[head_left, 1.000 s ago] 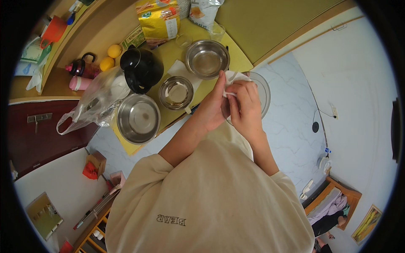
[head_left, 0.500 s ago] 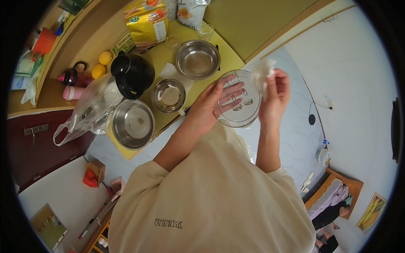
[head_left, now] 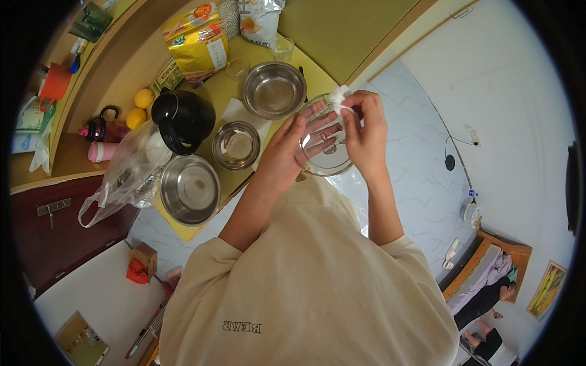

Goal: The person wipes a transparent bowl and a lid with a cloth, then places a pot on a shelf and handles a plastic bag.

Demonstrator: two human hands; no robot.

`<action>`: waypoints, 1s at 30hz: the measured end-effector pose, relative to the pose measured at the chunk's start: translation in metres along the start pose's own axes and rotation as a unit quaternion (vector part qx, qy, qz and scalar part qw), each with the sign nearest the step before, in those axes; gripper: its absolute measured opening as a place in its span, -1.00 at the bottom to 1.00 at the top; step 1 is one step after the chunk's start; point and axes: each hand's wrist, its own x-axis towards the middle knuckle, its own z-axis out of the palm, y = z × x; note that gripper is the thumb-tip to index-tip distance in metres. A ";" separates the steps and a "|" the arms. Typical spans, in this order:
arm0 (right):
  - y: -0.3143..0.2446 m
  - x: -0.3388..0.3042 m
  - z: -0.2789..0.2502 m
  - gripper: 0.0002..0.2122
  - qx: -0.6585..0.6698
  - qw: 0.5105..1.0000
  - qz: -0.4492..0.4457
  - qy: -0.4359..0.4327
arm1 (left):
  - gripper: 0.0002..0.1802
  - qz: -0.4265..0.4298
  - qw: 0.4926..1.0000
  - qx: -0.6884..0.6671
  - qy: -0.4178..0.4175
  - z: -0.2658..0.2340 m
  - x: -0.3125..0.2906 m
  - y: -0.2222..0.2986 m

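Note:
A clear round glass dish (head_left: 332, 163) is held in front of me at the table's edge. My left hand (head_left: 281, 149) supports it from the left, thumb at the rim, with the fingers showing through the glass behind it. A crumpled white tissue (head_left: 340, 97) is pinched in my right hand (head_left: 369, 131), over the upper right part of the dish. To the left on the yellow table (head_left: 183, 232) are three steel bowls: a far one (head_left: 274, 91), a small middle one (head_left: 236, 145) and a near one (head_left: 190, 189).
A black kettle (head_left: 183, 119) stands behind the bowls, beside a clear plastic bag (head_left: 125, 174). Farther back are a yellow food package (head_left: 195, 43) and small glass cups (head_left: 282, 49). Yellow round fruits (head_left: 144, 97) sit by the shelf. A person (head_left: 482, 302) is at far lower right.
My right hand has moved left with the tissue, from beside the dish to over its upper right part. The dish and my left hand sit slightly farther left in view.

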 end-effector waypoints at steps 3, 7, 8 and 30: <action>0.006 -0.008 -0.008 -0.88 -0.036 0.999 0.034 -0.005 | -0.42 0.010 1.000 -0.023 0.007 -0.003 -0.001 0.009; 0.000 -0.035 -0.005 -0.87 -0.020 0.997 0.070 -0.035 | -0.43 0.048 0.998 -0.039 0.022 -0.005 -0.001 0.018; -0.003 -0.039 -0.005 -0.87 -0.004 0.996 0.071 -0.055 | -0.43 0.056 0.997 -0.035 0.040 -0.004 0.000 0.019; -0.015 0.003 -0.008 -0.84 -0.136 0.949 -0.211 -0.189 | -0.49 0.064 0.985 0.142 0.075 0.000 -0.002 0.017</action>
